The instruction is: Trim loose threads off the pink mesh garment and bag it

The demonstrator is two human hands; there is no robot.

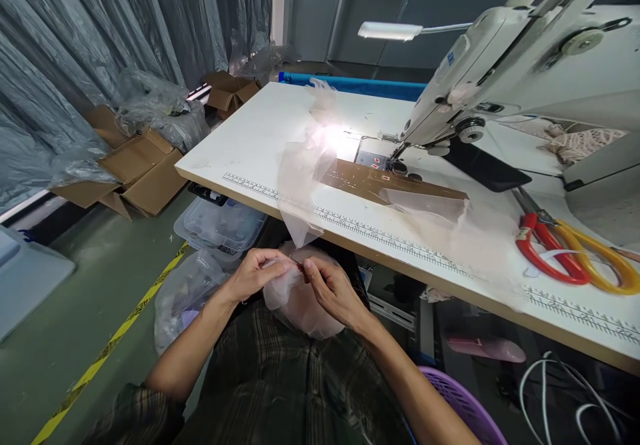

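Sheer pale pink fabric (313, 308) lies gathered over my lap, below the table's front edge. My left hand (257, 272) pinches a bunched fold of it. Close beside, my right hand (333, 288) has thumb and fingers pressed together at the same fold; a small dark thing shows between the fingertips, too small to name. Another strip of sheer fabric (300, 178) crosses the tabletop and hangs over its edge just above my hands. To the right stands a white sewing machine (465, 65), its needle area over the metal plate.
Red-handled and yellow-handled scissors (553, 248) lie on the white table (240, 135) at right, near a black phone-like slab (487, 165). More sheer fabric (450, 232) rests near the front edge. Cardboard boxes (145, 165) stand left; a purple basket (460, 398) sits below.
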